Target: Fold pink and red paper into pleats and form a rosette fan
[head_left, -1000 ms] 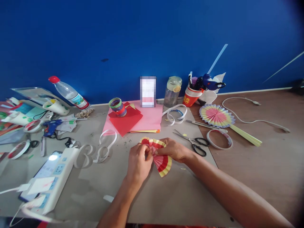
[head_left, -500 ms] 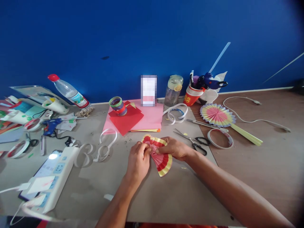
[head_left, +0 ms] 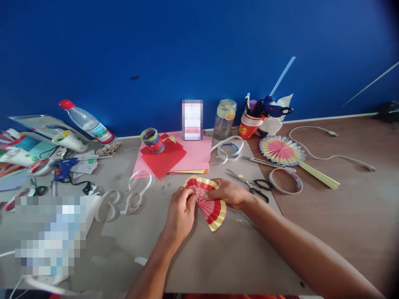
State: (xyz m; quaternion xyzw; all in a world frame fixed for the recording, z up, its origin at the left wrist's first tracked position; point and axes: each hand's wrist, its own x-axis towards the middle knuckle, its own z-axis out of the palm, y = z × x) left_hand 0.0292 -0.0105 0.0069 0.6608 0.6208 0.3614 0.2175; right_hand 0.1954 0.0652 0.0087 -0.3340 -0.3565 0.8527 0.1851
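Between my two hands is a pleated paper fan (head_left: pixel 214 211) in pink, red and yellow bands, spread into a partial circle. My left hand (head_left: pixel 182 207) pinches it near its pink centre, thumb and fingers pressed together. From the right, my right hand (head_left: pixel 226 193) grips the fan with the thumb on top and the fingers behind the folds, partly hidden. Just right of that hand lie black-handled scissors (head_left: pixel 257 189), slightly open. Farther right rests a finished-looking round paper fan (head_left: pixel 282 150) with a pale yellow handle.
Red paper (head_left: pixel 163 160) and pink sheets (head_left: pixel 196 151) lie ahead, with a tape roll on top. A utility knife (head_left: pixel 269 164), a white tape ring (head_left: pixel 286 181) and curled white strips (head_left: pixel 137 195) surround the hands. A glue gun (head_left: pixel 65 168) and bottle (head_left: pixel 89 122) stand left.
The held fan is spread slightly wider at its upper left, showing more red and yellow folds. Both hands keep their grip with little movement. The whole view has shifted slightly.
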